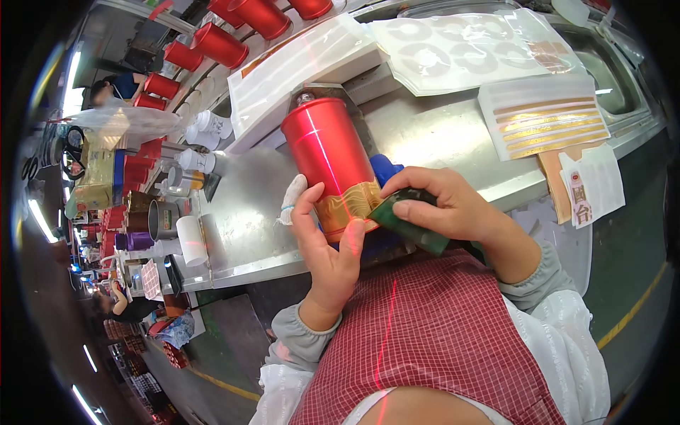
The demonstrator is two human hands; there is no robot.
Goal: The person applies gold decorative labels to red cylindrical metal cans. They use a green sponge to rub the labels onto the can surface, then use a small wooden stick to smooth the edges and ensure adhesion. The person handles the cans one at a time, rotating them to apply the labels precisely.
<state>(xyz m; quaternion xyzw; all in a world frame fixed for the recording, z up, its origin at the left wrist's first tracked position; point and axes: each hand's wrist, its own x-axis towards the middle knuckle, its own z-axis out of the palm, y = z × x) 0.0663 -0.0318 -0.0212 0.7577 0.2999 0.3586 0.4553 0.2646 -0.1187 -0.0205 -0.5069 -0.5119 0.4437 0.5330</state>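
A shiny red metal cylinder (pixel 322 138) lies tilted on the bench in front of me, its far end on a metal spindle. Around its near end runs a gold patterned film band (pixel 352 200). My left hand (pixel 327 244) grips that near end, fingers on its left side and thumb on the gold band. In my right hand (pixel 453 205) is a dark green flat scraper (pixel 411 221), pinched between thumb and fingers. The scraper's edge meets the right side of the gold band. A white cloth wad (pixel 292 198) sits beside my left fingertips; a blue piece (pixel 384 168) shows behind the cylinder.
Sheets of gold strips (pixel 549 117) and white sheets with ring shapes (pixel 460 53) lie at the right and back. More red cylinders (pixel 219 44) stand far left. A white roll (pixel 191 241) and a grey mug (pixel 163 218) are at left. A sink (pixel 602 71) is far right.
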